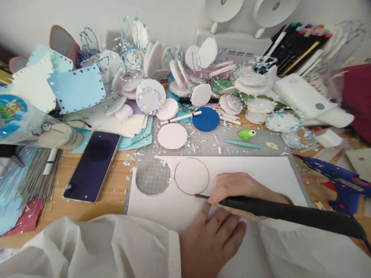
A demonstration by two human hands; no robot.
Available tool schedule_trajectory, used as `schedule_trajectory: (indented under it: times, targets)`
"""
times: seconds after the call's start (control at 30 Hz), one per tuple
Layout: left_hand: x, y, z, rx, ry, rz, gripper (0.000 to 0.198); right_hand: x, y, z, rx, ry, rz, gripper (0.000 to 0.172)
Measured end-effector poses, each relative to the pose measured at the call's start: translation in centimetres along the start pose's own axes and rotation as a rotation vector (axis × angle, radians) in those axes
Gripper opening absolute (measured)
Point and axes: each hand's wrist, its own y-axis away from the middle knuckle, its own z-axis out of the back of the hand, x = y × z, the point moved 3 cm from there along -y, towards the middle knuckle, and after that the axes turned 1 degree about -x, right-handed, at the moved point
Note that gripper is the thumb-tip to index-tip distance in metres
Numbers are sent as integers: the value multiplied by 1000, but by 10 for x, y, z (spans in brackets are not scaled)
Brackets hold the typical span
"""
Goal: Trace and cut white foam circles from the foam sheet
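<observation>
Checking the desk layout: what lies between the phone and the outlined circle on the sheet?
A round hole in the white sheet, showing grey cutting mat, seen in the head view.

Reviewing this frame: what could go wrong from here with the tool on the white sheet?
The left hand lies flat on the white sheet close beside the black tool held by the right hand; a slip could catch its fingers. The traced circle sits close to the cut-out hole, so the thin strip between them might tear. The blue glue gun lies beside the sheet's right edge and could get knocked.
</observation>
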Motion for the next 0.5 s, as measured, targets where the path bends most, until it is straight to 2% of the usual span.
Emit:
schedule_trajectory:
  times: [0.13,0.27,0.3,0.33,0.4,0.43,0.5]
  targets:
    - [1,0,1,-7,-50,-13,44,-4,3,5,11,-34,-71,19]
    - [1,0,3,8,-78,-30,49,-14,10,14,16,-157,-208,15]
    - [1,0,3,13,-72,-38,56,-17,13,18,-47,-169,-242,11]
    - [1,1,3,22,-65,-50,65,-20,16,23,-166,-173,-282,7]
    - [2,1,3,44,-53,-67,82,-25,24,33,-497,-201,-360,2]
    - [2,1,3,54,-52,-68,86,-25,27,34,-654,-234,-388,4]
    - [2,1,2,64,-48,-62,87,-20,25,27,-837,-293,-431,9]
